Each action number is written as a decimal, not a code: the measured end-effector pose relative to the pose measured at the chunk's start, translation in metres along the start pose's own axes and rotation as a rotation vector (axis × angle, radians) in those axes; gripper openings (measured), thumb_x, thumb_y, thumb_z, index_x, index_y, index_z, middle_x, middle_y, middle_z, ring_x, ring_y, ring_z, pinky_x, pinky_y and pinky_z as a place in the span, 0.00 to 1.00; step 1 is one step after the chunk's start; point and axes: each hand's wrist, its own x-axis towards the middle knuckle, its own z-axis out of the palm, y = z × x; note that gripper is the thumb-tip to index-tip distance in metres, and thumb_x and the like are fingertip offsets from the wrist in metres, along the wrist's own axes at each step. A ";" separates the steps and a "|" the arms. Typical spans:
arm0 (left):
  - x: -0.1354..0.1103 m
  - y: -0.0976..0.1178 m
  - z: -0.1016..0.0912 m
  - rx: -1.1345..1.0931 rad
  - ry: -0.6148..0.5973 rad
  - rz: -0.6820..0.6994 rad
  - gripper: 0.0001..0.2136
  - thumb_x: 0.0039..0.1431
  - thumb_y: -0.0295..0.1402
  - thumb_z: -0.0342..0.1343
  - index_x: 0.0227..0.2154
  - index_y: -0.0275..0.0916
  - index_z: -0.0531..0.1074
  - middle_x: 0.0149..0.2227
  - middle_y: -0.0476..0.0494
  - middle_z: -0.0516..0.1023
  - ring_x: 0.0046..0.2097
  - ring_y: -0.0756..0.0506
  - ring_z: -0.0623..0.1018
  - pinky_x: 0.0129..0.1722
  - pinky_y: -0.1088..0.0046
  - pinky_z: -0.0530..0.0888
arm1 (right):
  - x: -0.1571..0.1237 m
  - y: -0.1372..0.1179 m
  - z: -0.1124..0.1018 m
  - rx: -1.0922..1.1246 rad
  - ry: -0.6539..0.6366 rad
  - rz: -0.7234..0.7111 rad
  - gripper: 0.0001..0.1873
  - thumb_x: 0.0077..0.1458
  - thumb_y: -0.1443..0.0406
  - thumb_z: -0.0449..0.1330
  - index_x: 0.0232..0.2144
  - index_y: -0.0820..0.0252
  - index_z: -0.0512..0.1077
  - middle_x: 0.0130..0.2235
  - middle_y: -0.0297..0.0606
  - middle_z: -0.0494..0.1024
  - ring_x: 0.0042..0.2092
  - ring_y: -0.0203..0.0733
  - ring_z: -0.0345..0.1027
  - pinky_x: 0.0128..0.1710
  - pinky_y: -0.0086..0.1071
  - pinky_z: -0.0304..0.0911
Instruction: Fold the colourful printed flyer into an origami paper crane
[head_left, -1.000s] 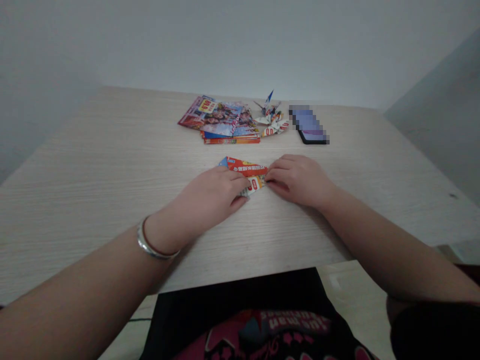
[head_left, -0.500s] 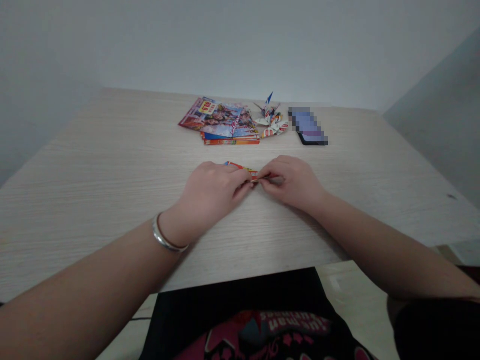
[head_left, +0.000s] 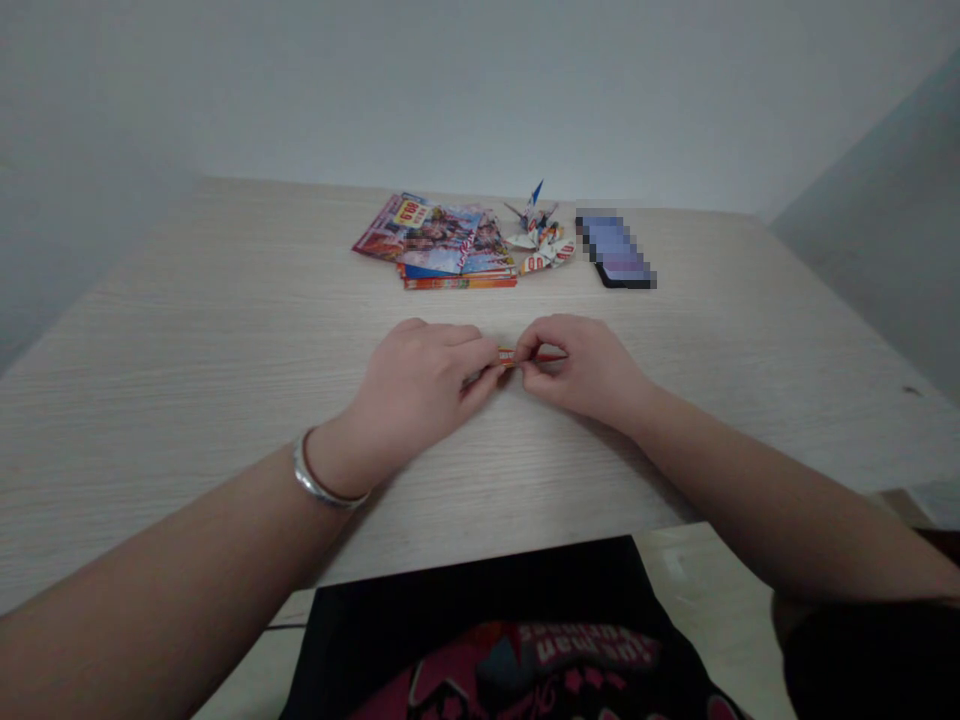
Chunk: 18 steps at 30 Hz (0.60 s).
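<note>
Both my hands meet over the middle of the light wooden table point(head_left: 187, 330). My left hand point(head_left: 420, 385), with a silver bracelet on its wrist, has its fingers closed on one end of a small folded piece of printed paper point(head_left: 507, 356). My right hand point(head_left: 581, 365) pinches the other end. Only a thin red and orange sliver of the paper shows between the fingertips; the rest is hidden under my hands.
At the far side of the table lie a stack of colourful printed sheets point(head_left: 439, 245), a folded paper crane point(head_left: 540, 235) and a phone point(head_left: 615, 255). The table's near edge runs just above my lap; a wall stands behind the table.
The paper lay flatter and showed more a second ago. My hands have since closed together over it, folding it narrower, so only a sliver shows.
</note>
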 end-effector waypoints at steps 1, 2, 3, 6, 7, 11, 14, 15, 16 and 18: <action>0.000 0.000 0.000 0.000 0.002 0.006 0.15 0.69 0.38 0.47 0.31 0.39 0.75 0.29 0.45 0.78 0.31 0.45 0.75 0.31 0.67 0.64 | 0.000 0.000 0.000 -0.012 0.000 -0.007 0.04 0.49 0.66 0.60 0.29 0.57 0.75 0.32 0.35 0.81 0.35 0.40 0.73 0.37 0.33 0.64; -0.001 0.000 0.000 -0.001 0.006 0.012 0.15 0.69 0.38 0.46 0.31 0.40 0.75 0.29 0.45 0.78 0.32 0.45 0.75 0.31 0.67 0.64 | 0.000 0.000 -0.001 -0.024 0.003 -0.014 0.04 0.49 0.66 0.60 0.29 0.57 0.75 0.32 0.35 0.81 0.34 0.40 0.73 0.38 0.33 0.64; -0.001 -0.001 0.000 -0.001 0.013 0.013 0.15 0.69 0.38 0.46 0.31 0.40 0.75 0.29 0.45 0.78 0.32 0.45 0.75 0.31 0.67 0.64 | -0.001 0.001 -0.001 -0.035 0.009 -0.018 0.04 0.49 0.67 0.59 0.29 0.57 0.75 0.32 0.35 0.81 0.35 0.41 0.73 0.38 0.34 0.64; -0.002 -0.002 -0.001 0.002 0.028 -0.008 0.14 0.68 0.36 0.47 0.29 0.39 0.74 0.28 0.46 0.76 0.30 0.46 0.74 0.30 0.67 0.62 | -0.001 0.005 -0.004 -0.062 0.035 0.003 0.05 0.48 0.67 0.59 0.29 0.57 0.75 0.32 0.35 0.81 0.35 0.41 0.74 0.39 0.35 0.64; -0.002 -0.003 -0.002 0.003 0.030 -0.018 0.14 0.67 0.36 0.47 0.28 0.39 0.73 0.27 0.46 0.75 0.29 0.46 0.73 0.29 0.68 0.62 | -0.001 0.007 -0.005 -0.064 0.038 0.018 0.05 0.48 0.67 0.59 0.29 0.57 0.75 0.32 0.35 0.81 0.35 0.42 0.74 0.39 0.35 0.64; -0.003 -0.007 -0.005 -0.006 0.019 -0.042 0.14 0.66 0.36 0.47 0.26 0.39 0.72 0.25 0.46 0.73 0.27 0.47 0.70 0.28 0.68 0.61 | -0.002 0.016 -0.013 -0.058 0.035 0.060 0.06 0.46 0.68 0.60 0.29 0.57 0.75 0.34 0.36 0.82 0.37 0.44 0.75 0.41 0.37 0.66; -0.004 -0.009 -0.006 -0.024 0.027 -0.061 0.13 0.66 0.36 0.49 0.27 0.39 0.72 0.26 0.46 0.74 0.29 0.46 0.71 0.30 0.68 0.62 | -0.003 0.022 -0.018 -0.058 0.042 0.057 0.07 0.46 0.69 0.59 0.30 0.57 0.76 0.35 0.37 0.82 0.38 0.45 0.76 0.43 0.39 0.67; -0.004 -0.010 -0.007 -0.030 0.034 -0.069 0.13 0.66 0.36 0.49 0.28 0.39 0.73 0.27 0.45 0.75 0.29 0.46 0.72 0.30 0.68 0.62 | -0.003 0.025 -0.020 -0.059 0.043 0.056 0.07 0.47 0.69 0.60 0.30 0.57 0.76 0.35 0.37 0.83 0.38 0.45 0.76 0.43 0.39 0.67; -0.005 -0.011 -0.007 -0.038 0.039 -0.074 0.13 0.66 0.36 0.48 0.28 0.39 0.73 0.28 0.45 0.75 0.30 0.46 0.72 0.31 0.68 0.63 | -0.004 0.027 -0.022 -0.059 0.043 0.056 0.07 0.46 0.69 0.60 0.30 0.57 0.76 0.35 0.37 0.83 0.39 0.45 0.76 0.43 0.39 0.68; -0.006 -0.012 -0.007 -0.056 0.045 -0.077 0.13 0.66 0.36 0.48 0.30 0.39 0.74 0.29 0.45 0.76 0.30 0.46 0.72 0.31 0.69 0.63 | -0.005 0.032 -0.024 -0.065 0.045 0.056 0.08 0.46 0.70 0.60 0.31 0.56 0.76 0.36 0.37 0.83 0.39 0.45 0.77 0.44 0.40 0.68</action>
